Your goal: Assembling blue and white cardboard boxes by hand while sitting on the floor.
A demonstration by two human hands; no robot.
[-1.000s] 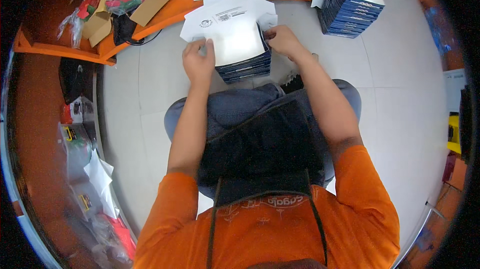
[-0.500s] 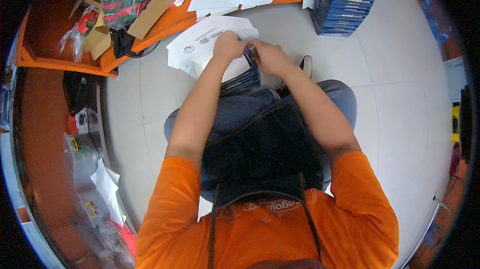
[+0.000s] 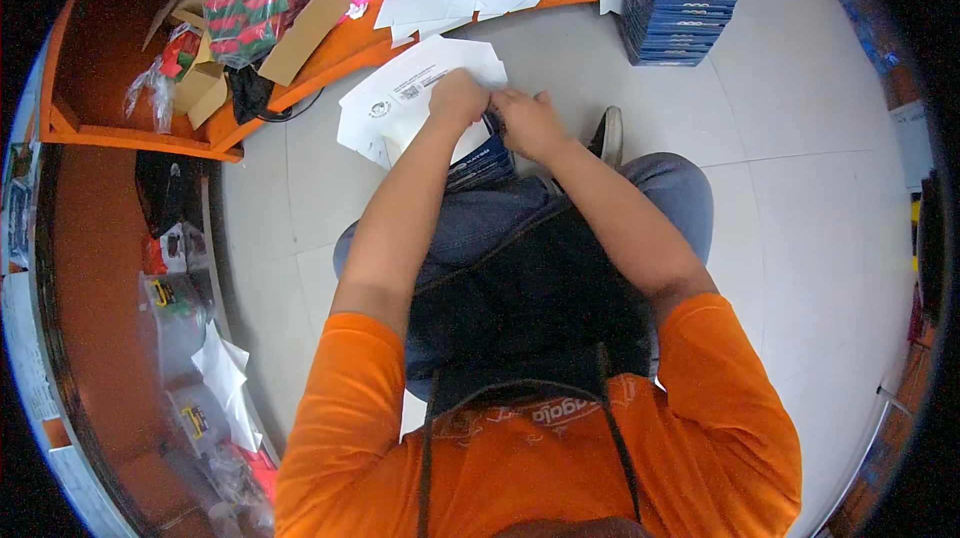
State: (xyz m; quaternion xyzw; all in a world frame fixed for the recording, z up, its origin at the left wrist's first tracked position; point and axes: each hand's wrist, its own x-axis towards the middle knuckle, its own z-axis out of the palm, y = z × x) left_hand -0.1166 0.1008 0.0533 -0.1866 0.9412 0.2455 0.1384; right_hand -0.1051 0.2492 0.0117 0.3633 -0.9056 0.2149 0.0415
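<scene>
The top box [image 3: 468,144] is white inside, and it sits on a small pile of dark blue boxes [image 3: 484,168] just past the person's bent legs [image 3: 672,203]. Its big white lid [image 3: 405,88] is open and points to the far left. The left hand [image 3: 458,102] and the right hand [image 3: 530,125] meet at the far right corner of the box. Their fingers are bent and close together, but they hide the corner, so I cannot tell how tightly each one grips.

If the hands push too hard, the thin card could bend or tear there. If they push sideways, the pile could slip, since the boxes look loose. A leg bump could knock it too. The left arm hangs over the box, so it could squash the near left side. The tall pile [image 3: 680,33] at far right is well apart, so it looks safe.
</scene>
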